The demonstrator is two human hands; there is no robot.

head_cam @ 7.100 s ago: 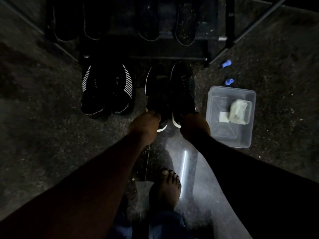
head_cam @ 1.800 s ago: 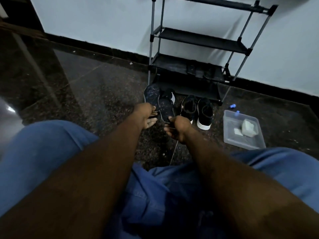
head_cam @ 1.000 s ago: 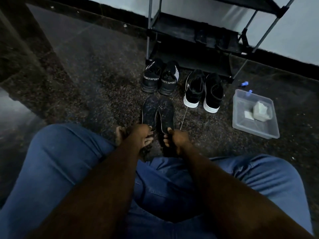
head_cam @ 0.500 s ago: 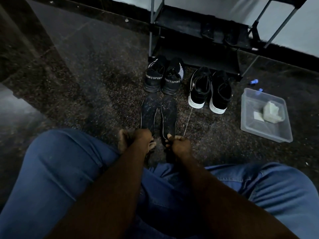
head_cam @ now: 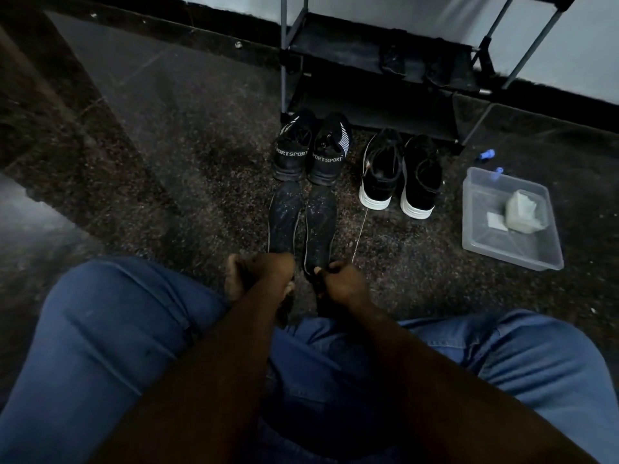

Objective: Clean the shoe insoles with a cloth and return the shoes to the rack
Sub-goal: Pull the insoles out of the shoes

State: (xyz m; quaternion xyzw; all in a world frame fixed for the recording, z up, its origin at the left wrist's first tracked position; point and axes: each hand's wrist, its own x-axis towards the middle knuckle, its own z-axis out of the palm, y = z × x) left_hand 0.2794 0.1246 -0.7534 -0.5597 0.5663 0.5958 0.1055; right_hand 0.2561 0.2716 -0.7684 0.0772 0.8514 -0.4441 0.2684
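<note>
Head view: two dusty black insoles point(head_cam: 320, 222) lie together on the dark floor point(head_cam: 167, 162) at 12 o'clock. Your right hand point(head_cam: 343, 284) pinches one heel; the grip of your left hand point(head_cam: 269, 272) is hidden. Wiping seems unstarted: next, fetch the pale crumpled cloth point(head_cam: 524, 212) from the clear plastic tub point(head_cam: 502, 256) at 3 o'clock.

dark speckled stone floor point(head_cam: 167, 145) spreading out, glossy patch gleaming near left. pale wall point(head_cam: 586, 61) running along far side, black skirting point(head_cam: 201, 31) edging its base. black metal-framed rack point(head_cam: 351, 55) standing far centre against wall. dim light falling.
</note>
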